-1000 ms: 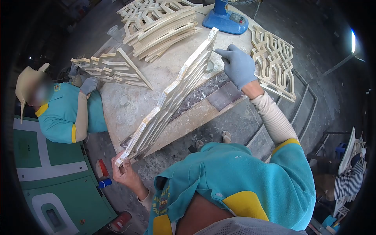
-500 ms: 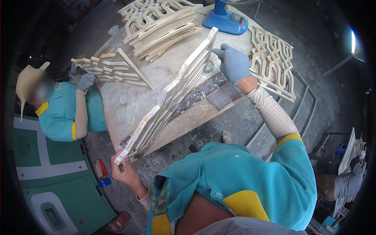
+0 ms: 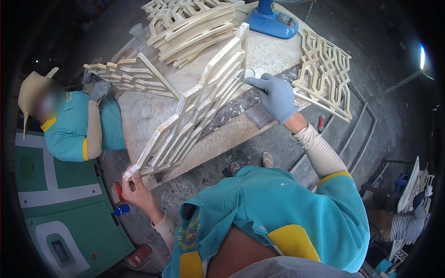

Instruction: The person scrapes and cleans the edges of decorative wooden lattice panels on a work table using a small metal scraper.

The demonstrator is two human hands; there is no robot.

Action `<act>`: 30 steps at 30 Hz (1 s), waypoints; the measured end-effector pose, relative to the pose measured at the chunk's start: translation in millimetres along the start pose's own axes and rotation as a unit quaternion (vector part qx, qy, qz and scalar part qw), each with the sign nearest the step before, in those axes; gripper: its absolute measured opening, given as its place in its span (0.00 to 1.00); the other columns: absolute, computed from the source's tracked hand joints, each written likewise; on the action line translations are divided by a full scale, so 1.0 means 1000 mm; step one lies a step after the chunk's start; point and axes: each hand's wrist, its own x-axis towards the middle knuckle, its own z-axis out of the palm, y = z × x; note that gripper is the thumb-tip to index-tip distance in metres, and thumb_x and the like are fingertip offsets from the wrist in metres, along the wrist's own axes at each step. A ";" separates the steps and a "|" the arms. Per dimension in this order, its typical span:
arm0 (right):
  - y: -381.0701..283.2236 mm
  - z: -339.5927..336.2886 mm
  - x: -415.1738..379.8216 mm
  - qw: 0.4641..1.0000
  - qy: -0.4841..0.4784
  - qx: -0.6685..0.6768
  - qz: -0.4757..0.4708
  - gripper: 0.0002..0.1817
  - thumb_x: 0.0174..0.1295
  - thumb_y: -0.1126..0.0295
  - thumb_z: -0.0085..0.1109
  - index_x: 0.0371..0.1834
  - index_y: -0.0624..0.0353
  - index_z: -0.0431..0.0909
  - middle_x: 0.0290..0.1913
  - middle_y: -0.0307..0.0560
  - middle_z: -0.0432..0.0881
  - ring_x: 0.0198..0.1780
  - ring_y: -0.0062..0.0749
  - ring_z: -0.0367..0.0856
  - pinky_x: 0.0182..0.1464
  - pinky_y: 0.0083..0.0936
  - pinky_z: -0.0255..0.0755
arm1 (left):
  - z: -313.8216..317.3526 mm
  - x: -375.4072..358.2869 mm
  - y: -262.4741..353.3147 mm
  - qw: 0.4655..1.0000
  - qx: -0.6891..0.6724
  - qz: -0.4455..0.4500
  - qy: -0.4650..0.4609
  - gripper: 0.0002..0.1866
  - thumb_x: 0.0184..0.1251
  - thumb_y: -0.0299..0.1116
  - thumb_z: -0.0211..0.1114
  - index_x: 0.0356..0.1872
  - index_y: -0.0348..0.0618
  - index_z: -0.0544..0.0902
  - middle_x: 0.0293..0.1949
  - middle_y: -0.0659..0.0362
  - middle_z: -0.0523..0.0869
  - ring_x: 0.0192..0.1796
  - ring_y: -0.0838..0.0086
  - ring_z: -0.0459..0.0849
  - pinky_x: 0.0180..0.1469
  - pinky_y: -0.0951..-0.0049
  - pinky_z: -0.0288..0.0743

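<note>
A wooden lattice panel [image 3: 197, 104] stands tilted over the near edge of the worktable [image 3: 139, 134]. My bare left hand [image 3: 140, 190] pinches its lower left corner between thumb and fingers. On the right, my gloved right hand [image 3: 274, 96] is closed, its index finger and thumb pointing at the panel's right end; a small thin thing at the fingertips is too small to name. Just behind those fingertips sits a small round white container [image 3: 250, 73]. Another round lid or cup [image 3: 148, 111] lies on the table left of the panel.
A co-worker [image 3: 76, 120] at the left holds another lattice panel [image 3: 132, 76]. Stacked lattice pieces [image 3: 199, 34] and a blue device [image 3: 272, 23] are at the back. More lattice [image 3: 324, 74] lies at the right edge. Metal frames [image 3: 361, 125] stand beyond.
The panel has turned so more of its open lattice face shows, and its lower left corner has moved left with my left hand. My right hand has shifted down slightly.
</note>
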 end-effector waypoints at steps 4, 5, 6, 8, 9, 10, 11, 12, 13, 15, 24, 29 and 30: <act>-0.005 0.000 -0.002 0.995 0.027 0.083 -0.043 0.21 0.59 0.76 0.63 0.56 0.43 0.86 0.29 0.49 0.77 0.29 0.43 0.78 0.34 0.36 0.70 | -0.007 0.003 -0.007 1.000 0.021 0.019 -0.009 0.17 0.72 0.38 0.67 0.45 0.29 0.84 0.40 0.56 0.87 0.42 0.76 0.83 0.49 0.75 0.76; -0.009 -0.004 0.000 0.995 0.026 0.085 -0.044 0.21 0.59 0.76 0.63 0.56 0.43 0.86 0.29 0.49 0.77 0.29 0.43 0.78 0.34 0.36 0.70 | -0.005 0.002 -0.004 1.000 0.016 0.021 -0.010 0.17 0.72 0.38 0.67 0.45 0.29 0.84 0.40 0.56 0.87 0.42 0.76 0.82 0.50 0.74 0.76; -0.015 -0.009 0.001 0.993 0.026 0.106 -0.054 0.21 0.60 0.76 0.62 0.56 0.43 0.86 0.29 0.49 0.76 0.29 0.43 0.77 0.34 0.36 0.70 | -0.004 0.000 -0.002 1.000 0.010 0.023 -0.012 0.17 0.72 0.38 0.67 0.45 0.30 0.84 0.40 0.56 0.87 0.42 0.75 0.82 0.50 0.74 0.76; -0.025 -0.014 0.002 0.990 0.024 0.129 -0.060 0.21 0.61 0.76 0.61 0.56 0.42 0.85 0.29 0.49 0.75 0.28 0.43 0.76 0.33 0.35 0.69 | -0.003 -0.001 -0.002 1.000 0.011 0.024 -0.010 0.17 0.72 0.38 0.67 0.44 0.30 0.84 0.40 0.56 0.87 0.42 0.75 0.82 0.50 0.74 0.76; -0.031 -0.015 0.002 0.991 0.018 0.118 -0.063 0.21 0.60 0.76 0.61 0.56 0.42 0.85 0.30 0.50 0.74 0.28 0.43 0.76 0.33 0.36 0.69 | -0.003 -0.002 -0.002 1.000 0.010 0.027 -0.007 0.17 0.72 0.39 0.67 0.44 0.30 0.84 0.40 0.56 0.87 0.42 0.75 0.82 0.51 0.74 0.76; -0.035 -0.014 0.004 0.992 0.014 0.106 -0.067 0.22 0.60 0.76 0.61 0.57 0.42 0.85 0.30 0.50 0.74 0.29 0.43 0.76 0.34 0.36 0.70 | -0.004 -0.003 -0.003 1.000 0.011 0.027 -0.008 0.17 0.72 0.39 0.67 0.44 0.30 0.84 0.40 0.56 0.87 0.42 0.75 0.82 0.51 0.74 0.76; -0.039 -0.010 0.006 0.992 0.014 0.107 -0.066 0.22 0.60 0.76 0.61 0.57 0.42 0.85 0.30 0.50 0.74 0.29 0.43 0.76 0.34 0.36 0.70 | -0.005 -0.004 -0.003 0.999 0.015 0.031 -0.010 0.17 0.72 0.39 0.68 0.44 0.29 0.84 0.41 0.56 0.87 0.42 0.75 0.82 0.51 0.73 0.75; -0.041 -0.006 0.009 0.996 0.016 0.062 -0.056 0.18 0.62 0.73 0.61 0.54 0.42 0.86 0.30 0.50 0.74 0.30 0.44 0.77 0.33 0.37 0.72 | -0.006 -0.005 -0.003 0.999 0.019 0.034 -0.013 0.17 0.72 0.39 0.68 0.44 0.29 0.84 0.41 0.56 0.87 0.43 0.74 0.82 0.51 0.73 0.75; -0.044 -0.003 0.011 0.999 0.019 0.016 -0.045 0.15 0.64 0.71 0.60 0.52 0.41 0.87 0.30 0.50 0.74 0.31 0.45 0.79 0.33 0.38 0.74 | -0.005 -0.007 -0.001 0.999 0.019 0.034 -0.013 0.17 0.72 0.39 0.68 0.44 0.29 0.84 0.41 0.56 0.87 0.43 0.74 0.82 0.51 0.73 0.75; -0.052 0.000 0.008 0.998 0.013 -0.011 -0.055 0.18 0.62 0.74 0.60 0.53 0.42 0.86 0.31 0.50 0.75 0.31 0.45 0.78 0.34 0.38 0.73 | -0.002 -0.011 0.005 1.000 0.011 0.021 -0.005 0.13 0.72 0.33 0.67 0.42 0.29 0.83 0.38 0.60 0.84 0.42 0.78 0.79 0.50 0.77 0.72; -0.039 -0.004 0.009 0.999 -0.022 0.032 -0.035 0.23 0.58 0.79 0.58 0.54 0.42 0.86 0.31 0.48 0.77 0.31 0.42 0.80 0.37 0.36 0.74 | -0.002 -0.012 0.008 0.999 0.035 0.023 -0.009 0.17 0.72 0.38 0.68 0.44 0.29 0.84 0.41 0.56 0.86 0.43 0.74 0.82 0.52 0.73 0.75; -0.026 -0.013 0.017 0.991 -0.060 0.114 -0.033 0.17 0.62 0.71 0.60 0.52 0.38 0.87 0.31 0.48 0.74 0.32 0.45 0.79 0.37 0.39 0.75 | -0.001 -0.013 0.007 0.999 0.008 0.028 -0.014 0.12 0.72 0.32 0.66 0.42 0.29 0.83 0.38 0.59 0.84 0.42 0.77 0.80 0.50 0.77 0.72; -0.024 -0.015 0.020 0.996 -0.019 0.080 -0.014 0.18 0.63 0.71 0.60 0.53 0.37 0.87 0.31 0.48 0.74 0.32 0.44 0.79 0.36 0.38 0.75 | -0.002 -0.013 0.006 0.999 0.014 0.027 -0.016 0.12 0.72 0.32 0.66 0.42 0.29 0.83 0.38 0.59 0.84 0.42 0.77 0.80 0.50 0.77 0.72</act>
